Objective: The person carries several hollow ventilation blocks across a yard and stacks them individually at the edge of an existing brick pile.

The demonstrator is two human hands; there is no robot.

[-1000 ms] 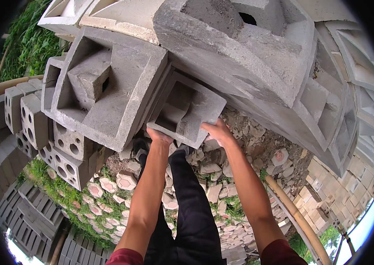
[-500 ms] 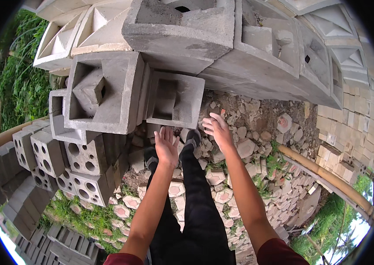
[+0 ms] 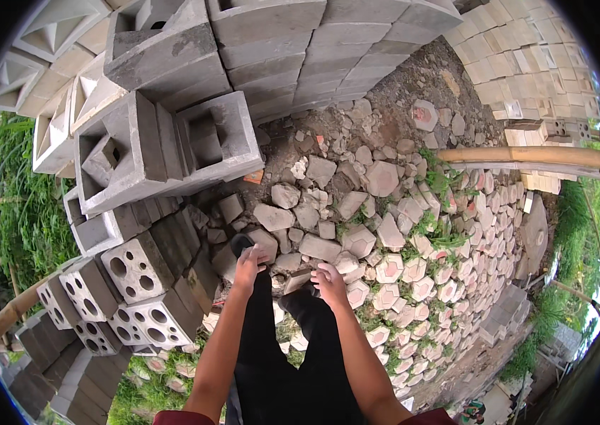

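My left hand (image 3: pixel 248 269) hangs over my shoe with its fingers loosely bent and nothing visible in it. My right hand (image 3: pixel 330 285) is above the rubble, its fingers half curled and apart, also with nothing in it. Beneath and between the hands lie broken concrete pieces (image 3: pixel 320 248) and the tips of my dark shoes (image 3: pixel 242 244). Up and to the left, beyond reach of both hands as they are now, a grey hollow concrete block (image 3: pixel 243 145) sits at the end of a stack, beside another block with a pyramid-shaped recess (image 3: pixel 137 152).
Several round-holed concrete blocks (image 3: pixel 137 265) are stacked at the left. A tall wall of grey blocks (image 3: pixel 272 64) rises ahead. Hexagonal pavers (image 3: pixel 424 287) cover the ground to the right, where a bamboo pole (image 3: pixel 527 156) stretches across. Green plants (image 3: pixel 20 205) grow at the left.
My view has turned to the right, away from the block stack. Both hands have drawn back and down from near the hollow block, their fingers more bent, and my feet have shifted.
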